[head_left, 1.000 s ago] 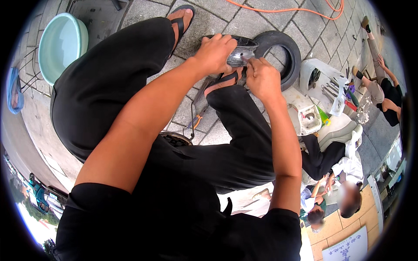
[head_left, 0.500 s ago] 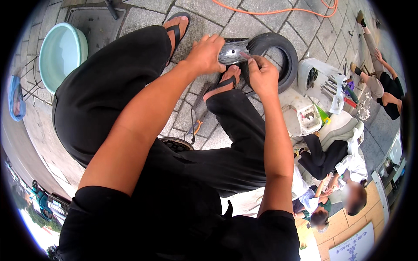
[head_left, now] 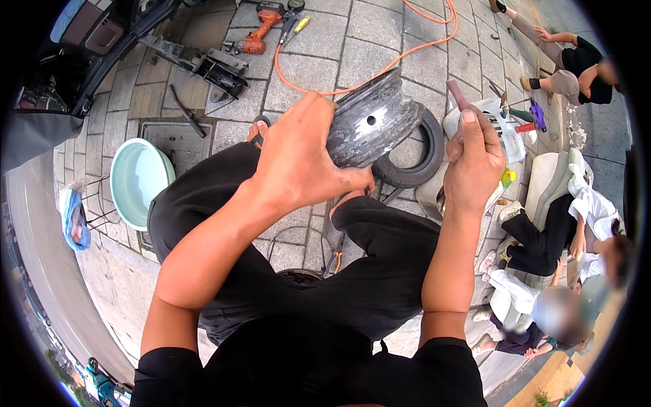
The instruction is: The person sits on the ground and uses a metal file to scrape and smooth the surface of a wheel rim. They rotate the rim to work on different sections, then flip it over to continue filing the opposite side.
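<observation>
My left hand (head_left: 295, 156) is wrapped round the side of a small grey metal wheel rim (head_left: 359, 139), lifted off the ground and tilted. A round dark hole sits in the rim's scuffed channel, with a bright bare patch around it. To the right, my right hand (head_left: 477, 159) pinches a narrow reddish-brown strip (head_left: 456, 95) between thumb and fingers. The strip points up and stands apart from the rim; its material I cannot make out. Beyond the rim, a black tyre (head_left: 434, 139) lies flat on the paving and is partly covered by it.
A pale green basin (head_left: 141, 178) of water stands left. Ahead lie an orange power tool (head_left: 259, 35), an orange hose (head_left: 400, 57), a black bar (head_left: 184, 110) and part of a vehicle. On the right are a tool tray (head_left: 502, 125) and several seated people.
The rim has come up closer to me in my left hand. My right hand has moved away from it with the strip. The view has shifted, showing more ground ahead.
</observation>
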`<move>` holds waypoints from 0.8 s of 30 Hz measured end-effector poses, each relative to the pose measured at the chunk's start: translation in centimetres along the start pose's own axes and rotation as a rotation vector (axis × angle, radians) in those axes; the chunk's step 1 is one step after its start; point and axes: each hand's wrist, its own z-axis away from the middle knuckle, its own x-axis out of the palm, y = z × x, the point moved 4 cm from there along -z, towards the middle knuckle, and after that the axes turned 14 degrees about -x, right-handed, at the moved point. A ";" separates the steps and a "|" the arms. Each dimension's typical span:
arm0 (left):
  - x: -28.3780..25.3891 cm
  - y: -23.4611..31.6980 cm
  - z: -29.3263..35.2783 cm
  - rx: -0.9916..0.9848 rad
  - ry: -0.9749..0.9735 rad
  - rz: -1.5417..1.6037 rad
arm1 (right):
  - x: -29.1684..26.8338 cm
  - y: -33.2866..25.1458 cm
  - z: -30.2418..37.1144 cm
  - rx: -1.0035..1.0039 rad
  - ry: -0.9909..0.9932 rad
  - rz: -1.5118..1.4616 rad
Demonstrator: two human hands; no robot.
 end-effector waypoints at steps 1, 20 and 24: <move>-1.9 1.8 -0.2 0.042 0.027 -0.030 | 0.0 -0.5 -0.4 -0.029 0.029 -0.024; -1.9 3.1 -1.5 0.061 0.231 0.246 | 8.6 -3.3 -0.2 0.214 -0.005 -0.629; -1.4 3.2 -1.6 -0.113 0.136 0.280 | 8.9 -3.4 0.2 0.187 0.051 -0.680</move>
